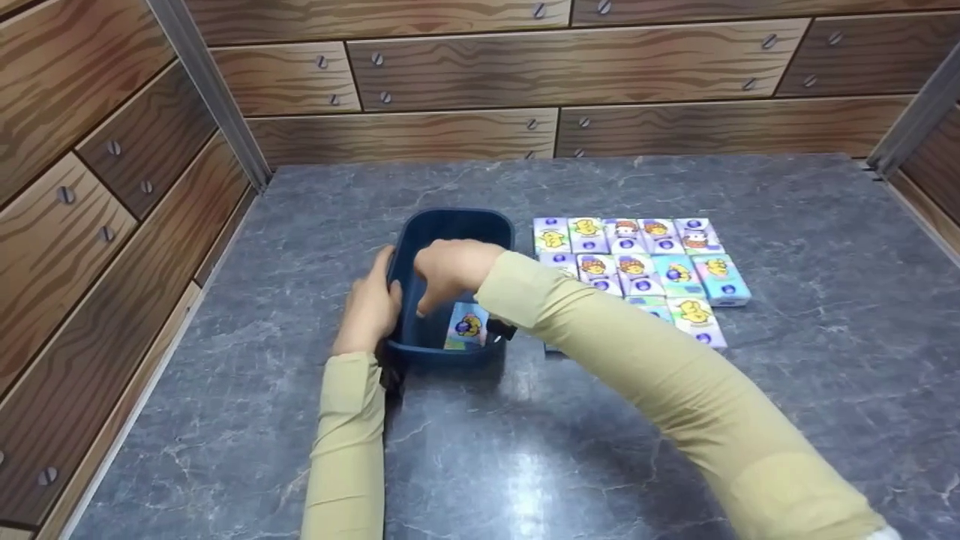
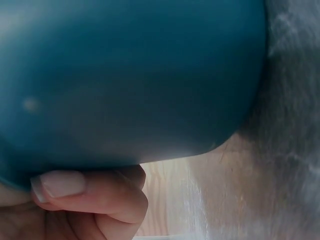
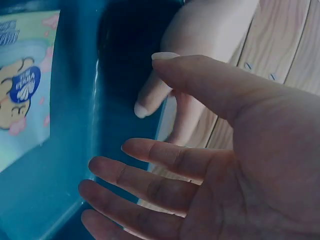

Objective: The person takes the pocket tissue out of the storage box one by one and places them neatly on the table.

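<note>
A dark blue plastic bin (image 1: 442, 358) stands on the grey table. My left hand (image 1: 371, 304) grips its left wall, with the thumb over the rim; in the left wrist view curled fingers (image 2: 100, 195) lie against the outside. Above the bin's opening is my right hand (image 1: 457, 266), holding nothing. Its fingers (image 3: 155, 190) are spread and relaxed in the right wrist view. One cartoon-printed tissue packet (image 1: 466, 328) lies on the bin floor near the front end. The right forearm hides part of the bin's right side.
Right of the bin, several similar tissue packets (image 1: 641, 274) lie side by side in rows, partly covered by the right sleeve (image 1: 645, 367). Wood-patterned panels (image 1: 577, 67) wall the grey marbled table (image 1: 840, 330) at the back and sides.
</note>
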`<state>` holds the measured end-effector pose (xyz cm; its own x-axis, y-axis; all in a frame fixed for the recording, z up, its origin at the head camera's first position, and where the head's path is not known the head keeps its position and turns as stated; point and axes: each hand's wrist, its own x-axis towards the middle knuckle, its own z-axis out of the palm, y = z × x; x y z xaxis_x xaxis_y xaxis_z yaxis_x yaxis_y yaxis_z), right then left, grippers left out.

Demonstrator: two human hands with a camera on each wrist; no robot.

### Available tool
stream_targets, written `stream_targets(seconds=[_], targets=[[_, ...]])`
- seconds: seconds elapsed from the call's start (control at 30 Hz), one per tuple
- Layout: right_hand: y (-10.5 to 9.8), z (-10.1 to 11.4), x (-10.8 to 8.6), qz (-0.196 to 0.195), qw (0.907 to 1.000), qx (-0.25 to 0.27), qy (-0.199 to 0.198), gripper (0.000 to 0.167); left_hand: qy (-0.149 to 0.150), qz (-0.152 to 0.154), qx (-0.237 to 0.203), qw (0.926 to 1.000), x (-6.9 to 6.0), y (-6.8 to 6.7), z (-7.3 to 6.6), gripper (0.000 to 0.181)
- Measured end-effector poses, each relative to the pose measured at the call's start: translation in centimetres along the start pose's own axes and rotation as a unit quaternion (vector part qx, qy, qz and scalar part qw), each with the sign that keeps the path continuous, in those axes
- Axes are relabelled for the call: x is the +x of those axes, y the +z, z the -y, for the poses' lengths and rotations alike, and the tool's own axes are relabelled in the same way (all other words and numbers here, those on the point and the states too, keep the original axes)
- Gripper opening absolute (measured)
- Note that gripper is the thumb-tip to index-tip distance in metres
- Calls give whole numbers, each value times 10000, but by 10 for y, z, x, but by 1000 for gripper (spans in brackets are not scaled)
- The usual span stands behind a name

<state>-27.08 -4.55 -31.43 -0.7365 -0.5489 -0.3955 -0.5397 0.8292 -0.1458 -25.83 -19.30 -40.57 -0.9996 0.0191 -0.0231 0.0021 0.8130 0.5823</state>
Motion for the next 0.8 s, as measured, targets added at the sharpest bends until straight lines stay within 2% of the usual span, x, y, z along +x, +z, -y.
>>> stream_targets(seconds=[0.17,0.33,0.5,0.8], targets=[[7,0,8,245,9995,-184,49,38,62,-44,-19,10000,1,1,-3,55],[11,-2,13,619,9961,-622,27,41,101,-97,28,9999,3,1,-4,54],[14,-3,13,852,9930,-820,-10,35,97,-97,12,9999,3,1,-3,54],[18,-1,13,1011,9894,-1033,-118,35,101,-114,-6,9999,1,0,0,54]])
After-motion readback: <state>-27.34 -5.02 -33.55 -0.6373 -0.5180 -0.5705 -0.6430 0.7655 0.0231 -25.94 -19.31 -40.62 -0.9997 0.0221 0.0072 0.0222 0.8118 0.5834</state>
